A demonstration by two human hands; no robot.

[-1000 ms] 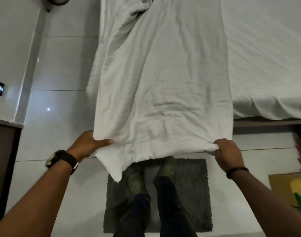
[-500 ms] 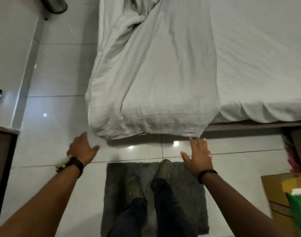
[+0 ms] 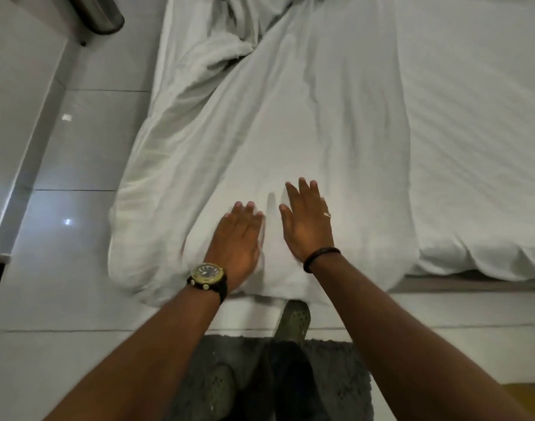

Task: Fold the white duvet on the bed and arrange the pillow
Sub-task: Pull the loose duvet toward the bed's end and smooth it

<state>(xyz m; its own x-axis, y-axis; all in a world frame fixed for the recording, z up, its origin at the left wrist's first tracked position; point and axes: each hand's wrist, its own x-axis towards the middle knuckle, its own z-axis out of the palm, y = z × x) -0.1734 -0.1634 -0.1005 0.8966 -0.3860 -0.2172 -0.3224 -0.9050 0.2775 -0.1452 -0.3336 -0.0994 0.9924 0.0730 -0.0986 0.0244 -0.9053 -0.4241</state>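
The white duvet [image 3: 290,123] lies as a long folded strip down the left part of the bed [image 3: 478,132], its near end drooping over the bed's foot and its far end bunched in creases at the top. My left hand [image 3: 238,241], with a watch on the wrist, rests flat and open on the duvet's near end. Just to its right, my right hand [image 3: 308,220], with a ring and a black wristband, also lies flat with the fingers spread. Neither hand grips any cloth. No pillow is in view.
A white tiled floor [image 3: 65,244] runs along the left of the bed. I stand on a grey mat [image 3: 339,381] at the bed's foot. A dark cylindrical object [image 3: 99,16] stands at the top left, and a white wall lies at the far left.
Both hands let go of the duvet's near edge, which dropped onto the bed's foot. They then moved forward and came down flat on the duvet, close together.
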